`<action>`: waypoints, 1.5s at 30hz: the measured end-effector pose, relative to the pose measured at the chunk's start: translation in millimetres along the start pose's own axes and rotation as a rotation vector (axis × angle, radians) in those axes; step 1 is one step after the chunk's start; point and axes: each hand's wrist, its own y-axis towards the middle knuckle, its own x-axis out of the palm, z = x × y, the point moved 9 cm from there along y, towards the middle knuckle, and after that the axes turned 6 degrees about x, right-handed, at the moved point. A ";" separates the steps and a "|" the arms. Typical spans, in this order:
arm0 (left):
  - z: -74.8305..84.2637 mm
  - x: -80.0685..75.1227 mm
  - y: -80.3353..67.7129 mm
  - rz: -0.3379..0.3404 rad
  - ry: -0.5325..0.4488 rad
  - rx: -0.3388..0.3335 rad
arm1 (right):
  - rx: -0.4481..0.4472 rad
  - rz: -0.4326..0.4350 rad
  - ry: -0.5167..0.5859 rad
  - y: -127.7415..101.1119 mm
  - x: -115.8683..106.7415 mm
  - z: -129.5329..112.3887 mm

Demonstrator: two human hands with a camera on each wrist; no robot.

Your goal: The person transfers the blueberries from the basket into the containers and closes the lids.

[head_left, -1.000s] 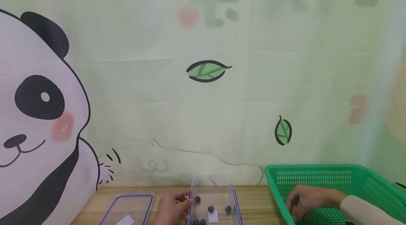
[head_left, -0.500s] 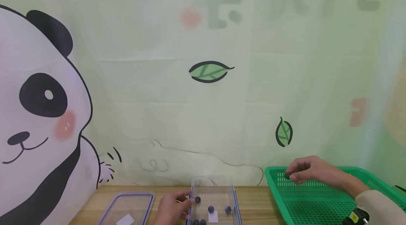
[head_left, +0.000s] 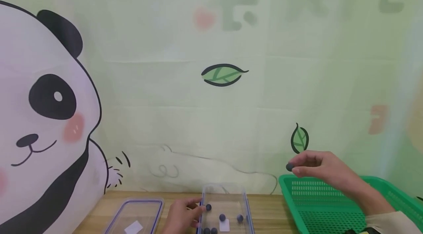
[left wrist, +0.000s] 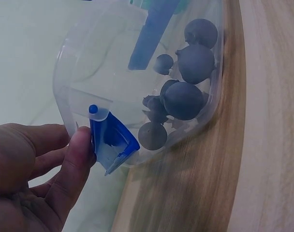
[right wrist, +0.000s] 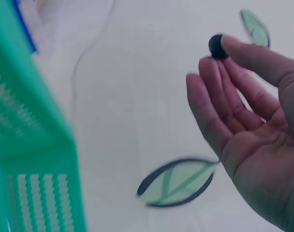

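Fingers of the left hand press against the side of a clear plastic box on the wooden table, thumb resting by its blue latch; several dark balls lie inside. Beyond it, the right hand has risen out of the green basket since a second ago. It now pinches one dark ball between thumb and fingertips, held in the air above the basket's near-left rim, on the box's side.
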 end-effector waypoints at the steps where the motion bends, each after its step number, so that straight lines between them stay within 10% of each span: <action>1: 0.0 0.3 0.2 -0.002 0.001 -0.004 | -0.009 0.017 0.005 -1.8 3.3 -5.2; 14: 1.6 1.3 -0.6 -0.002 -0.006 0.013 | 0.011 0.106 0.109 -4.3 74.4 -28.1; 45: 2.9 0.6 -0.8 -0.001 0.024 0.015 | 0.097 -0.156 0.183 20.3 200.8 9.2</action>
